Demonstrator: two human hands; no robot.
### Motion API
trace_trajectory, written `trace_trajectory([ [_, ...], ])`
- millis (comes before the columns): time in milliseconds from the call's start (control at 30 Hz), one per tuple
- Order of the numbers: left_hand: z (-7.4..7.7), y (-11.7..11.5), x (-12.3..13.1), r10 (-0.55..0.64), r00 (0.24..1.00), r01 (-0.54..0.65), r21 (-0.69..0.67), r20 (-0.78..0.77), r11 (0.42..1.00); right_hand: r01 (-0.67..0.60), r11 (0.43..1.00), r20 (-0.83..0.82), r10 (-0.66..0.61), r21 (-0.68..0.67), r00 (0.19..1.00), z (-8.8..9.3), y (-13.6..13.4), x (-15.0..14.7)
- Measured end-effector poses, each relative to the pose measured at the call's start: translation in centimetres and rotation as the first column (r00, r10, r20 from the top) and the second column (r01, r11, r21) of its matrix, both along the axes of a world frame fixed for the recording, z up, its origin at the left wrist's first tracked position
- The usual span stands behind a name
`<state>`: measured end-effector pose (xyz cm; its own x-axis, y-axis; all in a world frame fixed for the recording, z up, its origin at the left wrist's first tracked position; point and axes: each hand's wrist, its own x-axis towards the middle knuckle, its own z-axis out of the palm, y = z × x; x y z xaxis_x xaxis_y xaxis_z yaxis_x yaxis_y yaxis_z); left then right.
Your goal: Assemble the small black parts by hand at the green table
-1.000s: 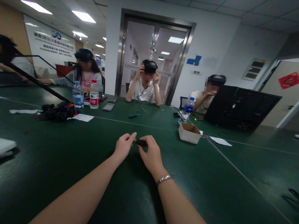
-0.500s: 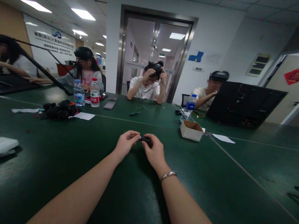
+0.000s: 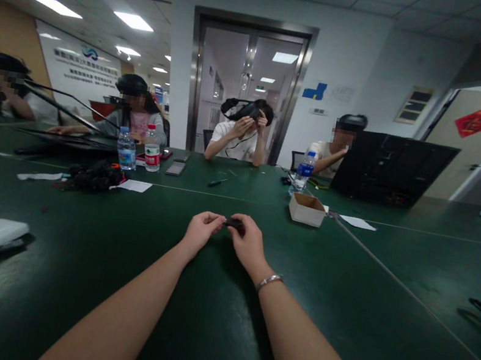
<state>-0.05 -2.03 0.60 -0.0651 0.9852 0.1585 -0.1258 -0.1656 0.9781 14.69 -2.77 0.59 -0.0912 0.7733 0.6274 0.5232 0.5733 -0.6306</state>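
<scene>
Both of my arms reach out over a dark green table point(image 3: 336, 321). My left hand point(image 3: 200, 232) and my right hand point(image 3: 248, 242) meet at the table's middle, fingers pinched on a small black object point(image 3: 233, 223) held between them just above the surface. What the object is I cannot make out. A metal bracelet point(image 3: 268, 282) sits on my right wrist.
An open cardboard box point(image 3: 306, 209) stands beyond my right hand. To the far left lie a black bundle point(image 3: 94, 176), papers and two water bottles point(image 3: 126, 150). Another bottle point(image 3: 301, 177) and a black laptop point(image 3: 386, 168) stand at the right. Several people sit across.
My hands stay together on the small black object, fingers shifting slightly. The person opposite has lifted the headset off the head and now holds it up.
</scene>
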Motion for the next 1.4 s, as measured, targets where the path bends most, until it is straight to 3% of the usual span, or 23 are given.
trace_trajectory([
  [467, -0.3, 0.3, 0.0, 0.098, 0.967, -0.1, 0.0, -0.234, 0.995, -0.027, 0.997, 0.035, 0.025, 0.065, 0.999, 0.9, -0.9, -0.4],
  [700, -0.2, 0.2, 0.0, 0.056, 0.988, -0.054, 0.015, -0.142, 0.998, -0.027, 0.999, 0.014, 0.026, 0.04, 1.0, 0.8, -0.7, -0.5],
  [833, 0.3, -0.2, 0.2, 0.01, 0.998, -0.009, 0.017, -0.063, 1.0, -0.023, 0.998, -0.026, 0.021, -0.059, 0.999, 0.4, -0.2, -0.2],
  [1000, 0.7, -0.6, 0.2, -0.066, 0.995, 0.07, 0.045, -0.076, 0.997, -0.024, 0.985, -0.093, 0.008, -0.173, 0.996, 0.0, 0.2, 0.2],
  [1233, 0.3, -0.3, 0.3, 0.004, 0.998, -0.005, -0.014, -0.062, 1.0, -0.029, 0.985, -0.073, 0.017, -0.17, 0.997, -0.1, 0.4, 0.1],
  [1400, 0.5, -0.6, 0.2, -0.039, 0.995, 0.043, 0.043, -0.092, 0.998, -0.006, 0.986, -0.066, -0.005, -0.169, 0.998, -0.3, 0.5, 0.1],
])
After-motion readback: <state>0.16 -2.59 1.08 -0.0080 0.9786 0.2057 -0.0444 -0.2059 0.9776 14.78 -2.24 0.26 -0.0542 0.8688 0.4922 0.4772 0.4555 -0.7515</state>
